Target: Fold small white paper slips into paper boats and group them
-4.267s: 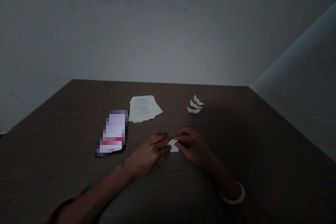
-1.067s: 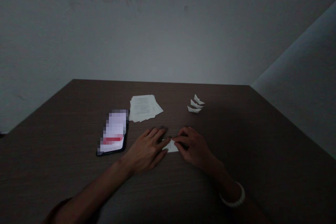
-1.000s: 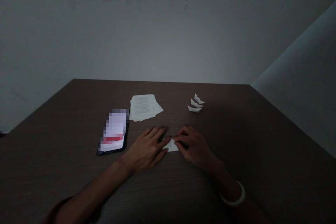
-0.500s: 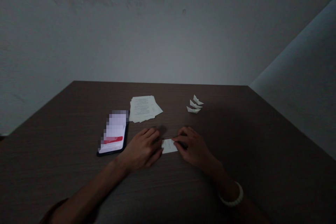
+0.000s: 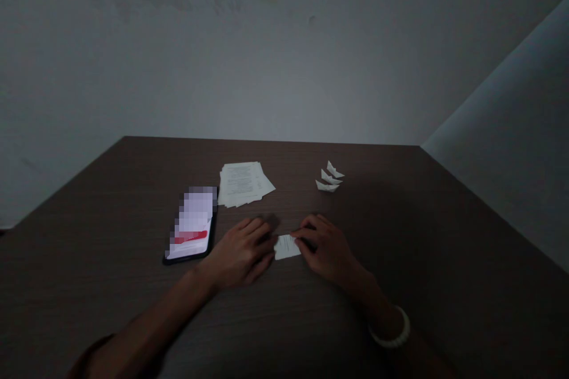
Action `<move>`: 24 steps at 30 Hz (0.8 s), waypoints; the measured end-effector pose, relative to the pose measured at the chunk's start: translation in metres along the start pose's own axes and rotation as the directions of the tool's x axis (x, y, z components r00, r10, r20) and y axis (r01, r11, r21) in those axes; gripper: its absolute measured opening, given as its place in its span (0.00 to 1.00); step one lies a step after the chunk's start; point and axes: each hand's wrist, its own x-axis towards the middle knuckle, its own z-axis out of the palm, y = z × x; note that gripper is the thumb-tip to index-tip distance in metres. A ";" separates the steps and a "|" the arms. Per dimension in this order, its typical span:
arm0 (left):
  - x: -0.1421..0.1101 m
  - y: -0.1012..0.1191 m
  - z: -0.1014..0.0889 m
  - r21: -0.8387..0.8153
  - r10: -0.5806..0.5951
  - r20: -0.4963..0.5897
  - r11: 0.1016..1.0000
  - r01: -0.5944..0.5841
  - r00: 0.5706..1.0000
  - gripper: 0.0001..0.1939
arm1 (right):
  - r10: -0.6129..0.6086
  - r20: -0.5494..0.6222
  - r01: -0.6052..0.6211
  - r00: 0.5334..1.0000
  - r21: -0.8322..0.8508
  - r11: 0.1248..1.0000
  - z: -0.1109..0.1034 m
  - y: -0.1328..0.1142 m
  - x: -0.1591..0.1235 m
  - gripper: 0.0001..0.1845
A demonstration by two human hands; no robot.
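Closest to the camera there's a pale, chunky bracelet [image 5: 397, 341] on the right wrist, and both forearms reach in over a dark wood-grain table [image 5: 284, 320].

The right hand [image 5: 326, 249] has thumb and index finger closed together on the right side of a small printed paper slip [image 5: 287, 247], so that's a proper pinch. The left hand [image 5: 242, 251] is loosely curled right at the slip's left edge. Can't tell if those fingers are actually gripping it or just resting there, too dark and they hide each other.

The slip sits flat on the table between the two hands, print side up. As far as progress goes, I'd call this piece pretty early: it looks like a plain flat rectangle, with no boat shape to it. Any creases are too small to make out.

Off to the left is a smartphone [image 5: 191, 225], screen lit but pixelated. Just beyond it, a messy stack of printed sheets [image 5: 242, 182], all lying flat and unfolded as far as I can see. Over on the right, three little paper boats [image 5: 328, 188] stand one behind another, and those look done. Behind everything, a stained bare wall [image 5: 284, 71].
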 end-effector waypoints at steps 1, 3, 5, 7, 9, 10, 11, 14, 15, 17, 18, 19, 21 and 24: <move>0.000 0.000 -0.001 -0.021 -0.002 0.012 1.000 0.002 1.000 0.14 | 0.006 -0.005 -0.006 1.000 0.001 1.000 0.000 0.000 0.000 0.10; 0.001 0.001 -0.002 -0.077 -0.009 0.030 0.997 0.012 1.000 0.15 | 0.036 -0.031 -0.036 0.999 0.003 0.999 0.002 0.001 0.001 0.10; 0.002 0.003 -0.002 -0.128 -0.018 0.047 0.992 0.024 0.999 0.15 | 0.074 -0.067 -0.074 0.995 0.003 0.997 0.004 0.002 0.001 0.10; 0.002 0.005 -0.003 -0.150 -0.025 0.062 0.988 0.034 0.998 0.16 | 0.104 -0.093 -0.104 0.990 0.001 0.995 0.008 0.003 0.002 0.10; 0.003 0.006 -0.003 -0.151 -0.029 0.064 0.988 0.039 0.998 0.16 | 0.133 -0.114 -0.135 0.985 -0.007 0.991 0.010 0.002 0.003 0.08; 0.003 0.007 -0.002 -0.150 -0.033 0.062 0.988 0.042 0.998 0.16 | 0.150 -0.124 -0.153 0.981 -0.012 0.988 0.011 0.002 0.004 0.07; 0.003 0.007 -0.002 -0.148 -0.037 0.063 0.988 0.046 0.997 0.15 | 0.168 -0.136 -0.172 0.976 -0.018 0.985 0.012 0.000 0.005 0.06; 0.003 0.008 -0.001 -0.140 -0.045 0.074 0.989 0.055 0.996 0.15 | 0.213 -0.159 -0.222 0.964 -0.040 0.974 0.013 -0.005 0.008 0.01; 0.003 0.008 -0.001 -0.137 -0.044 0.077 0.989 0.055 0.996 0.15 | 0.224 -0.162 -0.234 0.961 -0.047 0.971 0.013 -0.007 0.008 0.01; 0.003 0.008 -0.001 -0.140 -0.041 0.084 0.989 0.053 0.996 0.16 | 0.242 -0.164 -0.255 0.956 -0.060 0.965 0.012 -0.011 0.010 0.04; 0.004 0.008 -0.001 -0.144 -0.040 0.090 0.988 0.053 0.995 0.16 | 0.250 -0.164 -0.264 0.954 -0.064 0.963 0.012 -0.013 0.010 0.06; 0.004 0.008 -0.002 -0.148 -0.039 0.096 0.988 0.053 0.995 0.16 | 0.260 -0.166 -0.274 0.951 -0.068 0.959 0.012 -0.014 0.010 0.07; 0.005 0.009 -0.002 -0.149 -0.039 0.103 0.987 0.054 0.994 0.16 | 0.276 -0.173 -0.292 0.946 -0.074 0.954 0.012 -0.016 0.011 0.09; 0.005 0.009 -0.003 -0.143 -0.038 0.095 0.988 0.052 0.995 0.16 | 0.293 -0.186 -0.312 0.938 -0.078 0.947 0.013 -0.018 0.011 0.10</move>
